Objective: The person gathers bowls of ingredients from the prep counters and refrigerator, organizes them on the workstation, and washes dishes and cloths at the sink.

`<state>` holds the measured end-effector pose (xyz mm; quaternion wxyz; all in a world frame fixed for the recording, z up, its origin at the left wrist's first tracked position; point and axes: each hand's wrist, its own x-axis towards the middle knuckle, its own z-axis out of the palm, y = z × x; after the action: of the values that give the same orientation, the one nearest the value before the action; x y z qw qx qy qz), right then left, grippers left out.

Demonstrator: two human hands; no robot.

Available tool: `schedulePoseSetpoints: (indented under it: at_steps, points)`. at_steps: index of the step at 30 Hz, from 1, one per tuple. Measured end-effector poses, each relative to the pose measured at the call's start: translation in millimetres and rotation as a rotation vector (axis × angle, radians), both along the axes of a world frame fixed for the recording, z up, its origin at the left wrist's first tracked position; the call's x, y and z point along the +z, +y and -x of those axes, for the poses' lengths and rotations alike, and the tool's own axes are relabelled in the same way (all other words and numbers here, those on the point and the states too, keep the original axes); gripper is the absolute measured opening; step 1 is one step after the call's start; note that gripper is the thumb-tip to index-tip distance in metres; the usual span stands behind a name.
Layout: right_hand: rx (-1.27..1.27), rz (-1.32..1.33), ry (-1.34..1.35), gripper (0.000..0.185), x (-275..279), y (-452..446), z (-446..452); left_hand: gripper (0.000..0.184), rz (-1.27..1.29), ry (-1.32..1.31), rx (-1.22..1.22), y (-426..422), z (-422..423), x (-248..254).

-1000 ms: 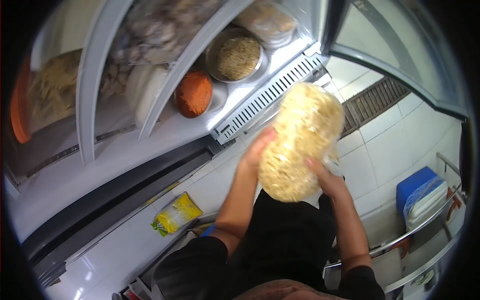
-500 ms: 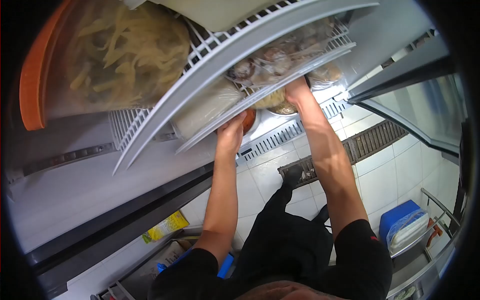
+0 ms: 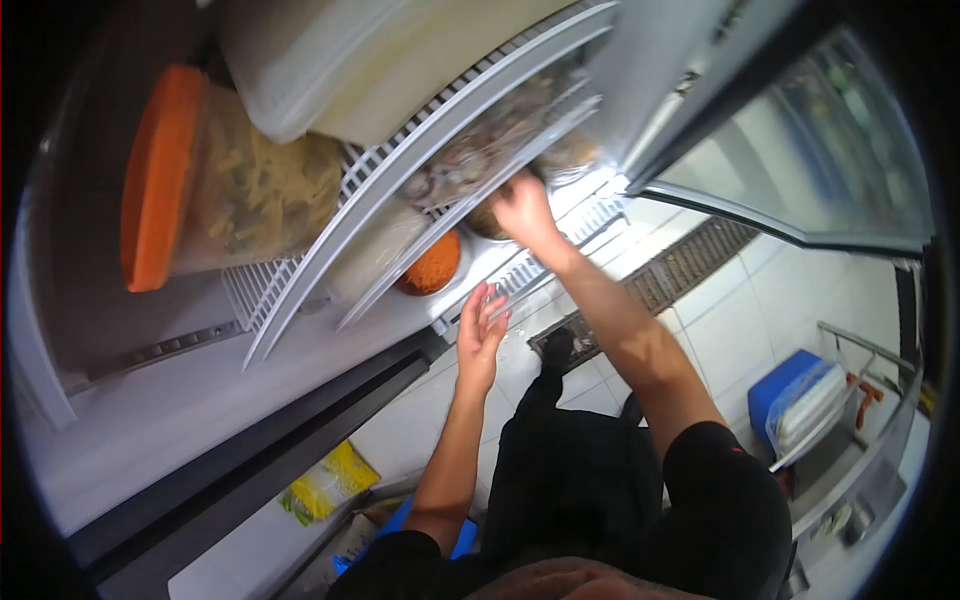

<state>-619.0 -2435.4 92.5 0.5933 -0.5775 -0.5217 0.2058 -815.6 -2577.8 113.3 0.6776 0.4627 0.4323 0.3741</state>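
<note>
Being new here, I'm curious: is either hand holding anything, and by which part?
The left hand holds nothing. For the right hand, partly hidden at the shelf edge, it cannot be told.

Two hands (image 3: 482,330) (image 3: 526,214), one orange lid (image 3: 160,190), one yellow packet (image 3: 335,480)

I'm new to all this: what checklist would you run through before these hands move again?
1. Glass door open: ok, it stands open.
2. Left hand free: ok, open and empty.
3. Left hand apart from the orange shreds: ok, a gap shows.
4. Both hands outside the refrigerator: not ok, the right hand is inside.
5. Right hand empty: cannot tell, its fingertips are unclear near the lower shelf edge.
</note>
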Motion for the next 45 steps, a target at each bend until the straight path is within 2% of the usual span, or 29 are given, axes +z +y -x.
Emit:
schedulePoseSetpoints:
  at_steps: [1, 3, 4, 5, 6, 9, 10, 11, 12, 14, 16, 17, 18, 20, 21, 23, 24, 26, 27, 29, 30, 31, 34, 35, 36, 38, 39, 42, 45]
  points:
    - [0.077, 0.128, 0.215, 0.022, 9, -55, -14, 0.065, 0.013, 0.031, -0.038, -15, 0, 1]
    - [-0.071, 0.205, 0.301, 0.027, 25, -165, -60, 0.063, 0.022, 0.075, -0.129, -44, -7, 6]
    - [-0.312, 0.204, 0.056, 0.027, 32, -215, -96, 0.061, 0.037, 0.077, -0.160, -58, -16, 11]
    - [-0.519, 0.072, -0.173, 0.024, 37, -262, -150, 0.060, 0.053, 0.087, -0.194, -73, -20, 19]
    - [-0.663, 0.053, -0.046, 0.022, 72, -303, -202, 0.059, 0.084, 0.111, -0.247, -86, -28, 27]
    - [-1.129, -0.233, -0.371, 0.030, 237, -367, -376, 0.058, 0.105, 0.208, -0.398, -119, -61, 48]
    - [-1.175, -0.509, -0.245, 0.031, 286, -374, -432, 0.057, 0.078, 0.246, -0.447, -131, -78, 53]
    - [-1.223, -0.538, -0.199, 0.034, 319, -388, -497, 0.057, 0.056, 0.292, -0.488, -143, -97, 60]
    - [-1.170, -0.542, -0.071, 0.042, 336, -393, -568, 0.057, 0.002, 0.312, -0.517, -155, -119, 68]
    - [-0.807, -0.466, 0.534, 0.054, 372, -383, -645, 0.057, -0.097, 0.359, -0.519, -182, -165, 86]
    - [-0.252, -0.187, 0.700, 0.068, 380, -375, -674, 0.057, -0.148, 0.355, -0.483, -218, -207, 112]
    - [-0.159, -0.187, 0.528, 0.070, 377, -369, -679, 0.057, -0.128, 0.356, -0.461, -239, -237, 134]
    - [-0.226, -0.174, 0.651, 0.073, 393, -375, -658, 0.057, -0.102, 0.358, -0.458, -261, -262, 149]
    - [-0.075, -0.134, 0.637, 0.077, 396, -390, -659, 0.058, -0.051, 0.373, -0.466, -301, -301, 170]
    - [-0.091, -0.024, 0.613, 0.073, 407, -408, -650, 0.060, -0.055, 0.375, -0.473, -318, -316, 173]
    - [-0.412, -0.103, -0.162, 0.061, 369, -411, -664, 0.064, -0.056, 0.382, -0.488, -349, -336, 186]
    - [-0.495, 0.031, -0.042, 0.047, 362, -419, -651, 0.065, -0.061, 0.375, -0.483, -360, -348, 197]
    - [-0.438, -0.338, -0.148, 0.038, 360, -473, -604, 0.072, -0.029, 0.408, -0.491, -379, -359, 215]
    - [-0.372, -0.469, 0.014, 0.035, 362, -498, -574, 0.074, -0.012, 0.441, -0.509, -388, -366, 227]
    - [-0.196, -0.220, 0.256, 0.038, 361, -551, -525, 0.079, 0.002, 0.530, -0.582, -404, -366, 239]
    - [-0.147, -0.086, 0.223, 0.042, 373, -583, -499, 0.080, -0.001, 0.570, -0.620, -408, -360, 237]
    - [-0.059, -0.062, 0.174, 0.047, 376, -602, -479, 0.082, -0.006, 0.595, -0.640, -411, -357, 232]
    - [0.271, -0.098, 0.022, 0.043, 403, -645, -430, 0.088, 0.047, 0.682, -0.707, -413, -331, 218]
    - [0.380, -0.101, -0.026, 0.042, 402, -643, -411, 0.087, 0.047, 0.698, -0.657, -417, -321, 218]
    - [0.508, -0.106, -0.082, 0.041, 398, -639, -394, 0.080, 0.142, 0.813, -0.729, -411, -309, 219]
    - [0.667, -0.078, -0.120, 0.035, 399, -636, -381, 0.074, 0.112, 0.912, -0.765, -419, -282, 234]
    - [0.719, -0.068, -0.092, 0.033, 399, -629, -378, 0.074, 0.059, 0.826, -0.726, -423, -263, 239]
    - [0.711, 0.018, -0.096, 0.028, 400, -610, -385, 0.074, 0.463, 0.316, -0.178, -434, -185, 227]
    - [0.755, 0.162, -0.171, 0.027, 407, -585, -400, 0.076, 0.485, 0.156, 0.169, -416, -83, 186]
